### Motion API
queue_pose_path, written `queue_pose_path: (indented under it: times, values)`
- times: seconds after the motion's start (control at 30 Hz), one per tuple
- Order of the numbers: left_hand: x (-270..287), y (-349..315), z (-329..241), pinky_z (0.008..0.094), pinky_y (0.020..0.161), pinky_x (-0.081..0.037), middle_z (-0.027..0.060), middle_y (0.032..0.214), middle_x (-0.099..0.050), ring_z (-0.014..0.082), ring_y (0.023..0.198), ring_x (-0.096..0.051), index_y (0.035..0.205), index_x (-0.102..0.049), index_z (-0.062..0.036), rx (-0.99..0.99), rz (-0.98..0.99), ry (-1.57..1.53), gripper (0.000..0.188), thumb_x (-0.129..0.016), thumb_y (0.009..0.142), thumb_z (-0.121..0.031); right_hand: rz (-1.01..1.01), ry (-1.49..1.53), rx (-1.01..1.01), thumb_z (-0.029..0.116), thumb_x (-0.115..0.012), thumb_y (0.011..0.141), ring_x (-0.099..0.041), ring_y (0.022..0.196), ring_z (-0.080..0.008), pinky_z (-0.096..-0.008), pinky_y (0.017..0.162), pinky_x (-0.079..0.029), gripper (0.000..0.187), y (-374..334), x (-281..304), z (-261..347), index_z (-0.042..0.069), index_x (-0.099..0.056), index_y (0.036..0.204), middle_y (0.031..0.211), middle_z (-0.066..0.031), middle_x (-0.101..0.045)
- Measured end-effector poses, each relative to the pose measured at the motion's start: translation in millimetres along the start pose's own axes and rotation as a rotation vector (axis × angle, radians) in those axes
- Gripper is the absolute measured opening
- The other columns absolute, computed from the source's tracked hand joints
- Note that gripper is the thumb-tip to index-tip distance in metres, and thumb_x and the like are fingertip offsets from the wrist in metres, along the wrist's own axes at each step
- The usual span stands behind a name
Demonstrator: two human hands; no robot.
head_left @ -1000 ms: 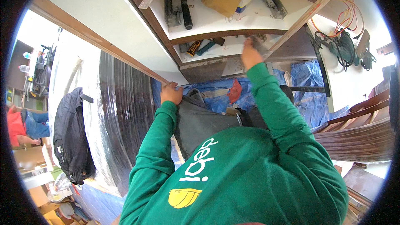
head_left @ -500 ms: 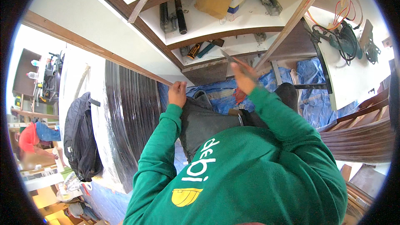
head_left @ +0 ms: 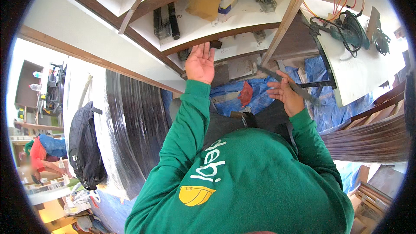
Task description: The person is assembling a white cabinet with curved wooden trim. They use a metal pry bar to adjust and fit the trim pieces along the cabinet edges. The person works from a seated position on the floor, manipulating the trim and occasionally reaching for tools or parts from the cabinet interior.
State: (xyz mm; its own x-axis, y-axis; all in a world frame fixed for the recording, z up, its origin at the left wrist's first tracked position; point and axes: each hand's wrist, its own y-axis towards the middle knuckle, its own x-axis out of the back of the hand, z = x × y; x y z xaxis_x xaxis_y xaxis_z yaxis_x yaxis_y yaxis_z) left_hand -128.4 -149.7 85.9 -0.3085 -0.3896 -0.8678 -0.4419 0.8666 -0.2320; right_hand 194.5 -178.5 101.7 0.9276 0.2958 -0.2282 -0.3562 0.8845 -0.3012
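My left hand reaches up to the lower curved shelf, palm turned up and fingers stretched out. Its fingertips are at the shelf's front edge, beside a dark block-like piece; whether they touch it I cannot tell. The hand covers part of that shelf. My right hand is in front of my lap with a long, narrow, dark flat strip, file-like in shape, lying between thumb and fingers. The strip slants, its thin end toward the shelves, and the fingers are loosely curled.
The upper shelf holds metal drawer slides, a tan paper piece and a box. At right, a corded power tool lies on a white panel. A wooden post slants nearby. At far left another person bends over.
My left hand has left the wooden edge by my knee and risen to the lower shelf, opening. My right hand has moved right and down with the dark strip.
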Motion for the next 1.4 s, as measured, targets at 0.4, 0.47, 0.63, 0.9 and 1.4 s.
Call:
queue_pose_path:
  times: [0.4, 0.47, 0.63, 0.9, 1.4]
  values:
    - [-44.3, 15.0, 80.3, 0.0484, 0.105, -0.044, 0.0130, 0.108, -0.066, 0.0301, 0.111, -0.061, 0.100, -0.057, -0.0020, 0.197, -0.020, 0.025, 0.014, -0.060, 0.086, -0.005, 0.142, 0.118, 0.046, 0.030, -0.053, 0.101, -0.063, 0.106, -0.0248, -0.0363, 0.089, -0.053, 0.056, -5.3, 14.5, 3.9, 0.012, -0.032, 0.150, 0.140, -0.0139, -0.048]
    - [-51.4, 15.9, 91.9, 0.0490, 0.104, -0.044, 0.0137, 0.111, -0.065, 0.0296, 0.115, -0.058, 0.104, -0.055, -0.0020, 0.227, -0.009, 0.042, 0.017, -0.059, 0.087, -0.005, 0.185, 0.156, 0.063, 0.025, -0.055, 0.100, -0.063, 0.110, -0.0261, -0.0378, 0.090, -0.053, 0.059, -7.8, 17.0, 5.3, 0.013, -0.029, 0.152, 0.145, -0.0133, -0.043]
    - [-62.1, 14.9, 109.1, 0.0450, 0.103, -0.040, 0.0084, 0.124, -0.061, 0.0250, 0.119, -0.055, 0.118, -0.055, -0.0069, 0.392, 0.116, 0.175, 0.026, -0.052, 0.093, -0.012, 0.332, 0.366, 0.052, 0.016, -0.058, 0.095, -0.057, 0.121, -0.0310, -0.0418, 0.094, -0.052, 0.073, -9.0, 23.8, 7.2, 0.018, -0.018, 0.156, 0.157, -0.0108, -0.029]
    - [-34.2, 12.6, 105.6, 0.0373, 0.091, -0.046, 0.0073, 0.117, -0.067, 0.0215, 0.107, -0.061, 0.115, -0.058, -0.0056, 0.300, 0.238, 0.731, 0.028, -0.050, 0.099, -0.027, 0.363, 0.377, 0.080, 0.016, -0.053, 0.099, -0.052, 0.127, -0.0349, -0.0456, 0.099, -0.049, 0.071, -5.7, 24.7, 9.8, 0.015, -0.013, 0.157, 0.160, -0.0107, -0.023]
    - [-40.3, -54.8, 90.4, 0.0429, 0.074, -0.049, 0.0161, 0.087, -0.066, 0.0330, 0.080, -0.063, 0.089, -0.065, -0.0025, -0.651, 0.867, 1.609, 0.028, -0.066, 0.090, -0.031, 0.302, 0.309, -0.042, 0.043, -0.044, 0.102, -0.063, 0.094, -0.0209, -0.0355, 0.084, -0.052, 0.052, 6.4, 10.7, 10.9, 0.005, -0.048, 0.137, 0.128, -0.0149, -0.061]
